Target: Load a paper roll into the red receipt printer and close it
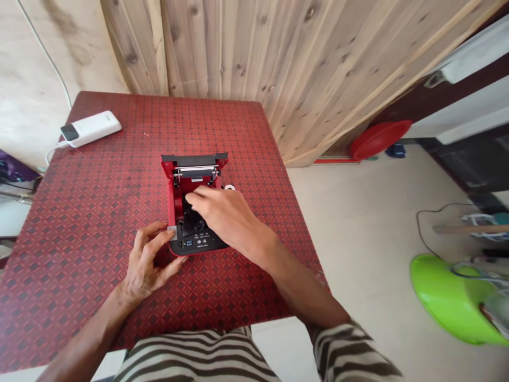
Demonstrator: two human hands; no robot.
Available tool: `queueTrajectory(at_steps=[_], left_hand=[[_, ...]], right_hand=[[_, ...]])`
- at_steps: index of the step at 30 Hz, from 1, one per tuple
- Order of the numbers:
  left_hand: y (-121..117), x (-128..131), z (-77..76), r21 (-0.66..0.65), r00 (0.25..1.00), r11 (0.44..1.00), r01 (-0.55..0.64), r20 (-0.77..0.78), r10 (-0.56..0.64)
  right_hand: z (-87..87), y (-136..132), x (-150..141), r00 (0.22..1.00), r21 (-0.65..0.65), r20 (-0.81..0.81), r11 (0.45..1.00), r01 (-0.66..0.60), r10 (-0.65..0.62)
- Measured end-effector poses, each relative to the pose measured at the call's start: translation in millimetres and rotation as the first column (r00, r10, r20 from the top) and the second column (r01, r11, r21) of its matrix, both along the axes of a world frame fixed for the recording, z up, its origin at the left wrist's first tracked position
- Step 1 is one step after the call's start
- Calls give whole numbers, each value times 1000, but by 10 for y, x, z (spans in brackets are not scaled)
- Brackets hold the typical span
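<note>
A small red and black label printer [204,241] sits on the table with its lid [194,162] raised and its inside showing. My left hand [149,260] grips its front left corner, with fingertips at a grey patch on the edge and the thumb near the front. My right hand [222,209] reaches over the printer from the right. Its fingers are bent and pressed together above the inside, and what they hold, if anything, is hidden. Below them lies something dark and shiny [193,220]. Behind the right hand, the edge of a white ring-shaped thing [229,187] shows beside the printer.
The red patterned table [119,175] stands against a wooden plank wall [238,53]. A white power bank [93,128] with a cable lies at the back left. On the floor to the right are a green plastic thing [441,297] and a red basin [379,139].
</note>
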State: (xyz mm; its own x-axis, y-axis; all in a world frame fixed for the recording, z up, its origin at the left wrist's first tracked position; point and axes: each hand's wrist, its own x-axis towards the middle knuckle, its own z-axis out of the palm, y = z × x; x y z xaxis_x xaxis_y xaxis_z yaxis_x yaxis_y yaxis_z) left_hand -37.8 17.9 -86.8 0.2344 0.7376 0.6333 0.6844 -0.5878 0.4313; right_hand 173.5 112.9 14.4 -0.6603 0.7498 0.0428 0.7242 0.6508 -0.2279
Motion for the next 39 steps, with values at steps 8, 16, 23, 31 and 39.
queueTrajectory(at_steps=[8,16,23,31,39], left_hand=[[12,6,13,4,999,1000,-10,-36,10],[-11,19,15,-6,999,1000,-9,-38,9],[47,78,32,-47,999,999,19,-37,-21],[93,69,25,-44,998,999,18,-54,-20],[108,62,5,-17,998,1000,8,-68,-9]], right_hand=[[-8,268,-269,967,-80,246,995,-53,71],[186,-153,158,965,26,-243,993,112,-103],[-129,-641,958,540,-295,-742,917,270,-398],[-949,-809,814,468,-540,-654,800,261,-595],[-832,-618,1086,609,-579,-569,795,181,-553]])
